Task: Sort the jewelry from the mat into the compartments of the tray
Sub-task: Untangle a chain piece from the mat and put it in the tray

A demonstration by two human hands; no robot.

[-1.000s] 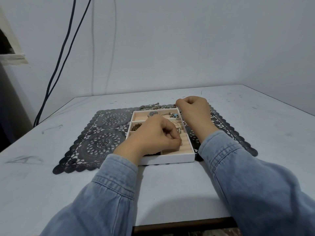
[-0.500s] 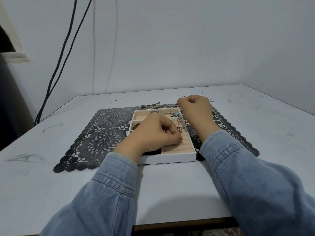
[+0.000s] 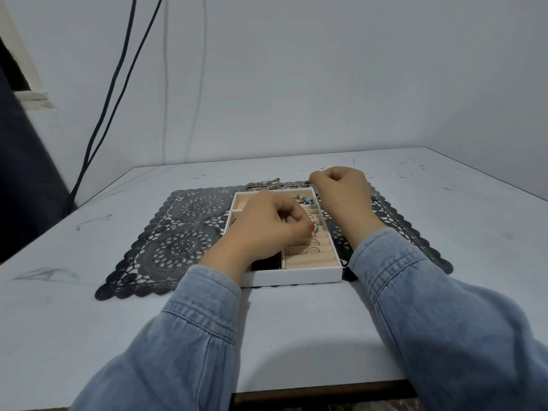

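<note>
Several rings (image 3: pixel 313 250) already sit in the tray (image 3: pixel 296 277) on the mat (image 3: pixel 181 232). The left hand (image 3: pixel 267 229) pinches a ring (image 3: pixel 314 227) over its slots. The right hand (image 3: pixel 341 194) is clenched beside a chain (image 3: pixel 267 184) left on the mat; whether it grips it is unclear.

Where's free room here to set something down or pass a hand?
Free: left half of the mat, between its left edge and the tray; bare table between the two sleeves, in front of the tray; table right of the mat. Crowded: ring rows under the left hand, and the far mat edge with chain and right hand.
</note>
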